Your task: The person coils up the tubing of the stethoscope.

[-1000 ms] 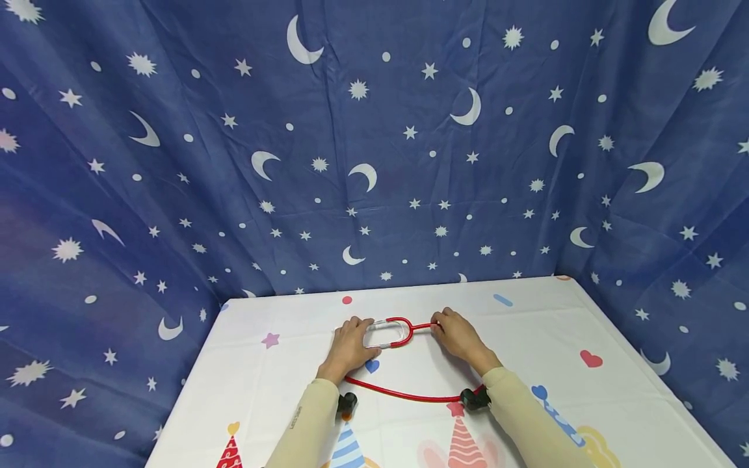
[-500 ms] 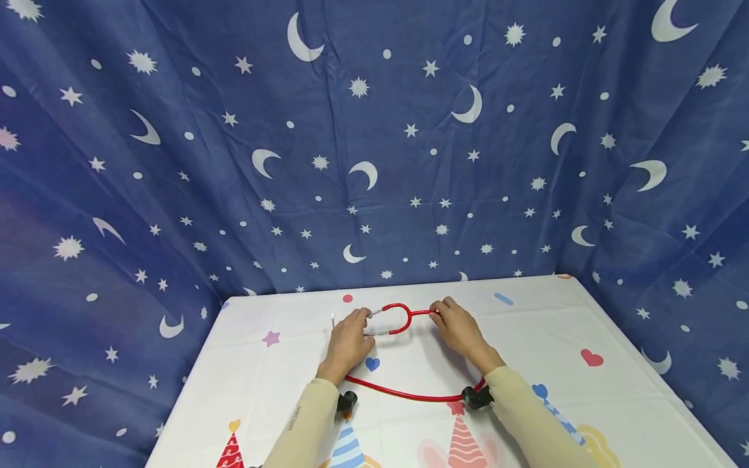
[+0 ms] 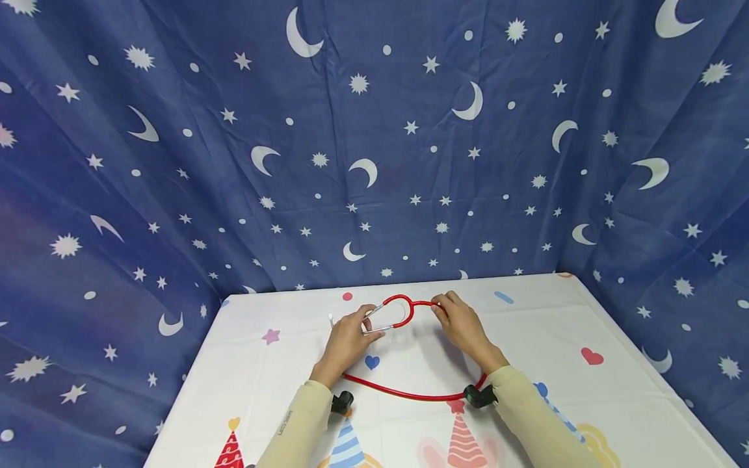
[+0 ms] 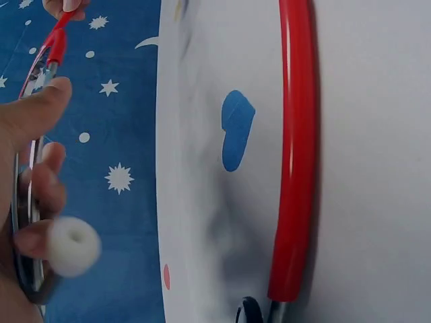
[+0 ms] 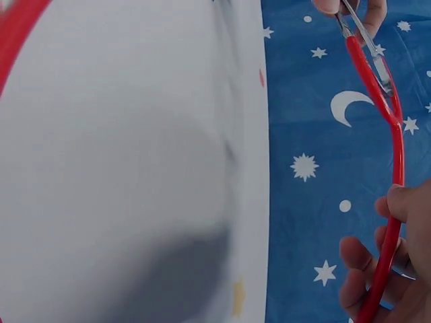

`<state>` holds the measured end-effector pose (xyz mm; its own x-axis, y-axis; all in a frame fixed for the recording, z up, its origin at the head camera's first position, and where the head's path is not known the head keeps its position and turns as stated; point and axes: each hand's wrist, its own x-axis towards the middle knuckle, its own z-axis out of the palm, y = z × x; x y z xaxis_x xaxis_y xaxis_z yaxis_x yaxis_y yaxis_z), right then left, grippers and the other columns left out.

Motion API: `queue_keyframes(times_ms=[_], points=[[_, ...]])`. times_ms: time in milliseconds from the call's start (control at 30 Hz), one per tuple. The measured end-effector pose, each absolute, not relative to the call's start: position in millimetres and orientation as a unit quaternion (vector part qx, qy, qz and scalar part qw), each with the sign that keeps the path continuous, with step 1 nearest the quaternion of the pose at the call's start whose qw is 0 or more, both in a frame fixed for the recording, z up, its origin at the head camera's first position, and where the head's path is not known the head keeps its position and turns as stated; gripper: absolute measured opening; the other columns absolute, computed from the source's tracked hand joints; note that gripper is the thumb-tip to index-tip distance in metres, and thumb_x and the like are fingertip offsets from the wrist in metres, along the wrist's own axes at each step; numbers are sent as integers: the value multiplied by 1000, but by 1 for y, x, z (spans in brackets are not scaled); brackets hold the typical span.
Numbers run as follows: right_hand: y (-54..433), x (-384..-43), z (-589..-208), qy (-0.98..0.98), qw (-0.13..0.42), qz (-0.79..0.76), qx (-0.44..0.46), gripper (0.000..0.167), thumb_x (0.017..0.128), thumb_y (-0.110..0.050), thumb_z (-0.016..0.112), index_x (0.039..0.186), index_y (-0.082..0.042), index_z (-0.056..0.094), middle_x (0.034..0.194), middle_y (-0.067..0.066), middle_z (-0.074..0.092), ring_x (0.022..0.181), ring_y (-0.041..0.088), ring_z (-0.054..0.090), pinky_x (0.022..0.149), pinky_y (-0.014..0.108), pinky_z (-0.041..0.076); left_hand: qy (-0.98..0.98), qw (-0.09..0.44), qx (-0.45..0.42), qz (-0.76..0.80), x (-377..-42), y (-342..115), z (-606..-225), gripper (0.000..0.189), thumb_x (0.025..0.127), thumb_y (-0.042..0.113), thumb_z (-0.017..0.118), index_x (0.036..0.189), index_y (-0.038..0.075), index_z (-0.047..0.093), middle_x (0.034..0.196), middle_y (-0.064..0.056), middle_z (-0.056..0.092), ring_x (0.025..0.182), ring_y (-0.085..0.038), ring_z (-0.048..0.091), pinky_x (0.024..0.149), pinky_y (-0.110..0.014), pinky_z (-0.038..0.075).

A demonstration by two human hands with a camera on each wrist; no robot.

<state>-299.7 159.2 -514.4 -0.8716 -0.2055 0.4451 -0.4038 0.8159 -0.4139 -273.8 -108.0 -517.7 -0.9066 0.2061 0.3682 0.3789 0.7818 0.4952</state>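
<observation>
A red stethoscope [image 3: 412,310] is stretched between the two hands, its yoke raised over the table. My left hand [image 3: 347,336] holds the metal ear tubes [image 3: 379,329], thumb on the near one and fingers by the other. A white ear tip [image 4: 73,246] pokes out beyond those fingers in the left wrist view. My right hand [image 3: 464,328] grips the red tube just past the fork, with fingers curled round it in the right wrist view. The rest of the red tubing [image 4: 295,148] lies in a curve on the table, ending in a metal stem [image 4: 277,312] in the left wrist view.
A white tablecloth [image 3: 304,370] printed with hearts, stars and party hats covers the table. Behind and beside it hangs a blue curtain [image 3: 404,169] with moons and stars. Black wrist cameras [image 3: 481,395] sit close over the lower tubing.
Both hands have risen a little, lifting the yoke and ear tubes off the cloth. The ear tubes now look tilted and spread, and an ear tip shows left of my left hand.
</observation>
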Motion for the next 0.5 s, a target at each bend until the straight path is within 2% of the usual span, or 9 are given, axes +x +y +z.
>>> queue_keyframes(times_ms=[300,500], points=[[161,-289,-506,-935,179,263,155,15,98,-24,62,106,-13,68,87,1,56,67,12,45,61,26,38,-928,112,-155,-320,-263,-110,-509,57,79,39,80,128,21,58,73,12,53,65,-7,46,62,-22,40],[162,-282,-499,-932,181,272,159,15,98,-25,61,107,-14,68,87,1,57,68,12,46,62,26,39,-924,120,-163,-325,-256,-113,-502,58,79,39,81,130,26,56,73,13,53,64,-7,46,61,-21,39]])
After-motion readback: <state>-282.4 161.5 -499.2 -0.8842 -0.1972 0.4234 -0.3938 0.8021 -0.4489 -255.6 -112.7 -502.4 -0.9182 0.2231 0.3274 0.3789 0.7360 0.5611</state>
